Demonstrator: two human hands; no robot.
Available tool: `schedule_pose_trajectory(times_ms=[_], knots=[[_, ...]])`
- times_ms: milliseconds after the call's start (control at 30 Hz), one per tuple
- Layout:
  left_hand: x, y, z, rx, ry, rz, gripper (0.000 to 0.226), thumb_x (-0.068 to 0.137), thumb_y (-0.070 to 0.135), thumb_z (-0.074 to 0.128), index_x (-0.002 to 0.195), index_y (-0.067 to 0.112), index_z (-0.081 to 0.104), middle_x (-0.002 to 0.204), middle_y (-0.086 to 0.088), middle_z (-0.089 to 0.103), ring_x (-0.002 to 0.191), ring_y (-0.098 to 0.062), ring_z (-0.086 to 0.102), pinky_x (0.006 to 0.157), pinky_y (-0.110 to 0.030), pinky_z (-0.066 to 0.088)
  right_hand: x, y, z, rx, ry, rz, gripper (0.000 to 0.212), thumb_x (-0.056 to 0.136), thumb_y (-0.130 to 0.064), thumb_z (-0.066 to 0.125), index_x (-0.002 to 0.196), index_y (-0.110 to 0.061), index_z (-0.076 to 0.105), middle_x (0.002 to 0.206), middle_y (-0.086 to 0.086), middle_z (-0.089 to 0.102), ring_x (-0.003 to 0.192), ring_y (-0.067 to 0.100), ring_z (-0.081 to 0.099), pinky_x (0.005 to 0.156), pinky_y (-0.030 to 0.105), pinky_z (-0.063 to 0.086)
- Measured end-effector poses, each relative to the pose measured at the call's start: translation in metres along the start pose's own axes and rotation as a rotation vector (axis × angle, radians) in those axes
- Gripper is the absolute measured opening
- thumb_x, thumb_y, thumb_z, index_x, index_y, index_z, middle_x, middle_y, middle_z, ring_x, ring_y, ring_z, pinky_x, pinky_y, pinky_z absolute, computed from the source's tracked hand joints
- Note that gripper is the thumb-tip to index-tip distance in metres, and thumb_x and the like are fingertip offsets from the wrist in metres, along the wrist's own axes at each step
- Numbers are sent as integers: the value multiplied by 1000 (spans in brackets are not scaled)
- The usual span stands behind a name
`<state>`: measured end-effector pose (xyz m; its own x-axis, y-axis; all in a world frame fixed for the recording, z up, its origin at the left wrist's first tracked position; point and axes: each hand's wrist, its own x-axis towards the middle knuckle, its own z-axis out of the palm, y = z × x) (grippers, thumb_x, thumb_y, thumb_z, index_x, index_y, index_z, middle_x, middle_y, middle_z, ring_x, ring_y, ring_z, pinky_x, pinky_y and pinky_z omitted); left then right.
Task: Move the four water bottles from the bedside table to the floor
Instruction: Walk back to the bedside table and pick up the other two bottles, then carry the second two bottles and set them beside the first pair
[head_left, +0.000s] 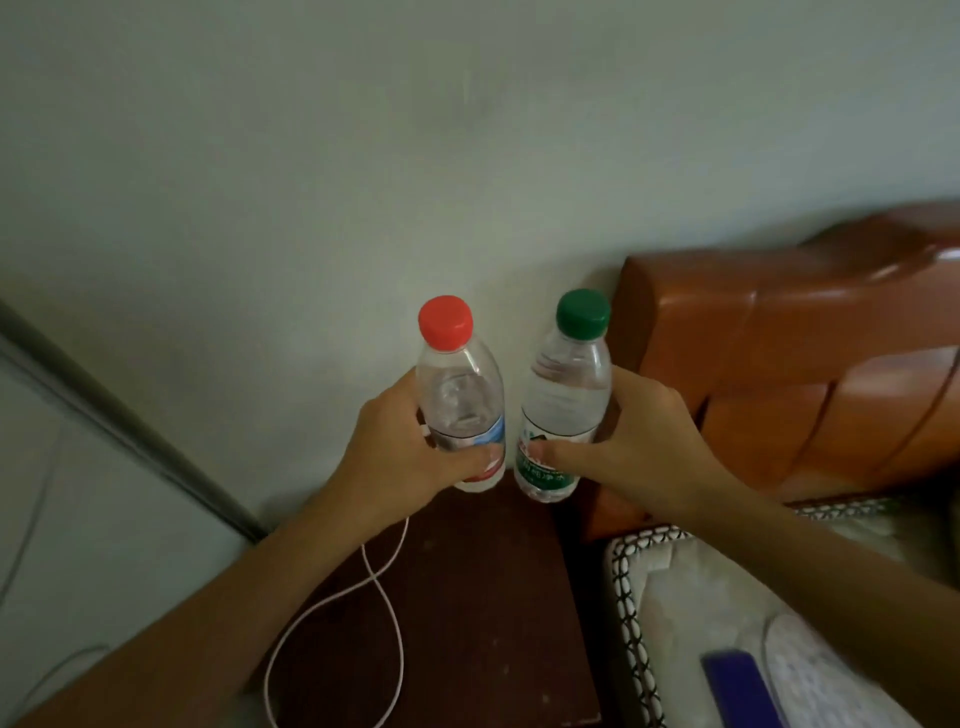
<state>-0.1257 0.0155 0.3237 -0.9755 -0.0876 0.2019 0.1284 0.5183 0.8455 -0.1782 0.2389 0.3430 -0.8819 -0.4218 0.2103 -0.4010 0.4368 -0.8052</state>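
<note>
My left hand grips a clear water bottle with a red cap around its lower half. My right hand grips a clear water bottle with a green cap and green label. Both bottles are upright, side by side and slightly apart, held just above the back edge of the dark brown bedside table. No other bottles are in sight.
A white cable loops over the left part of the table top. An orange-brown padded headboard and a mattress with a patterned edge stand to the right. A pale wall is behind, a grey-framed panel at left.
</note>
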Motion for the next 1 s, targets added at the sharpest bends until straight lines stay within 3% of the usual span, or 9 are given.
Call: schedule_pose_trajectory(times_ms=[133,333,533,667,767,900,1000], knots=[[11,63,-25,37,21,46,61,56,36,87,103,50,51,100,30,62,94,18,60,71,-3,48,6,-45,-50,-13,7,-16,44,63,-39,85,102,-33,64,90,-18,70,88,-9,65,65,5,49],[18,130,-38,79,23,83,68,63,25,87,123,23,57,110,11,63,101,-11,63,82,-22,51,1,-84,-107,-66,34,-43,49,63,-46,80,106,-27,66,96,-12,72,87,-2,67,65,10,52],[20,168,-24,108,-5,117,69,65,21,87,126,20,55,112,7,61,104,-17,61,88,-34,53,-14,-95,-140,-80,63,-58,53,64,-42,80,111,-22,65,103,-8,72,90,4,68,69,16,55],[20,182,-8,94,-43,124,67,65,23,87,124,26,54,111,11,60,102,-13,61,86,-30,52,-29,-93,-155,-81,80,-38,51,66,-38,81,112,-23,64,103,-10,71,89,3,67,69,15,54],[21,189,5,82,-111,177,63,65,22,87,119,29,54,106,14,61,97,-9,61,80,-19,50,-48,-90,-166,-82,124,-10,48,66,-36,82,109,-26,64,98,-13,71,89,-2,67,67,12,53],[27,201,32,49,-236,269,65,65,23,87,123,27,56,109,14,62,96,-8,62,78,-15,50,-85,-87,-181,-115,240,82,46,66,-32,84,107,-27,65,96,-14,71,89,-5,66,68,12,53],[29,212,61,-16,-367,357,61,62,25,88,113,37,57,104,24,64,92,2,65,75,-12,51,-128,-86,-189,-144,370,164,46,65,-33,85,106,-31,64,93,-18,72,88,-6,66,67,11,52]])
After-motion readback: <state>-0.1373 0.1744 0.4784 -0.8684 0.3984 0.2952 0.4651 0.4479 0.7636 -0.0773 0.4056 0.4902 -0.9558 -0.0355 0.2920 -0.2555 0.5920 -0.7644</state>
